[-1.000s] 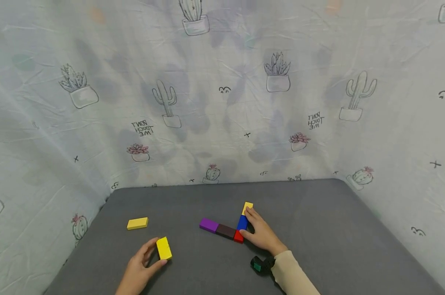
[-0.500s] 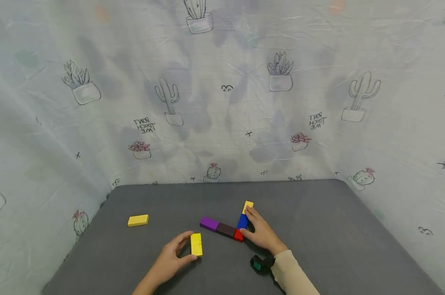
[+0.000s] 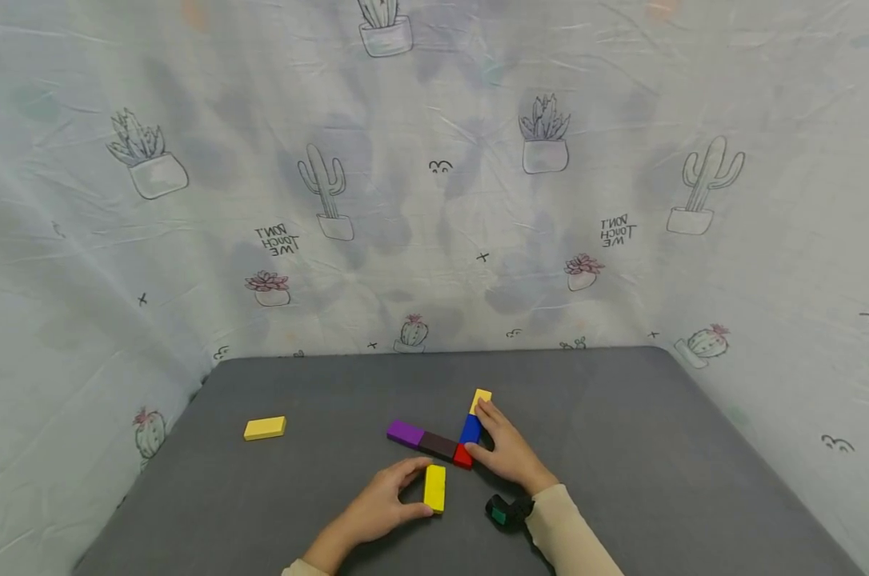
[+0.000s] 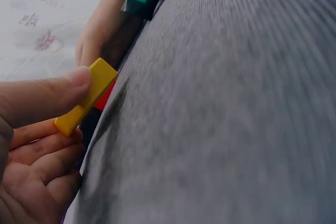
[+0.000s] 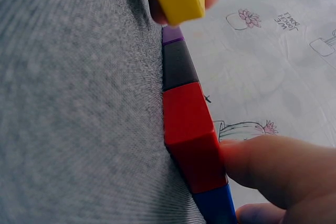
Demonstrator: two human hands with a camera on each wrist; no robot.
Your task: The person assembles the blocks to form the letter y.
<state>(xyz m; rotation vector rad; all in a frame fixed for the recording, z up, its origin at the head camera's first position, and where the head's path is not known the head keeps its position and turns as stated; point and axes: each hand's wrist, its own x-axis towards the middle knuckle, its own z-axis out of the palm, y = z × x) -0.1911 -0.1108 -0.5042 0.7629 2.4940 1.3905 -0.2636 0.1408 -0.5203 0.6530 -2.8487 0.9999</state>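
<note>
My left hand [image 3: 377,504] pinches a yellow block [image 3: 434,490] between thumb and fingers, close over the grey table just in front of an angled line of blocks. In that line, a purple block [image 3: 406,433] and a dark brown block [image 3: 438,446] lead to a red block [image 3: 463,456] at the corner. From there a blue block [image 3: 470,430] and another yellow block [image 3: 481,396] run away toward the back. My right hand [image 3: 514,452] rests along this second side, its thumb against the red block [image 5: 191,114] and its fingertips on the far yellow block.
A loose yellow block [image 3: 265,429] lies on the left of the grey table [image 3: 622,480]. Cloth printed with cacti [image 3: 434,200] hangs behind and at both sides. A black device with a green patch [image 3: 509,512] sits at my right wrist.
My left hand has carried its yellow block rightward from the left side of the table to just in front of the line. My right hand stays in place on the blocks.
</note>
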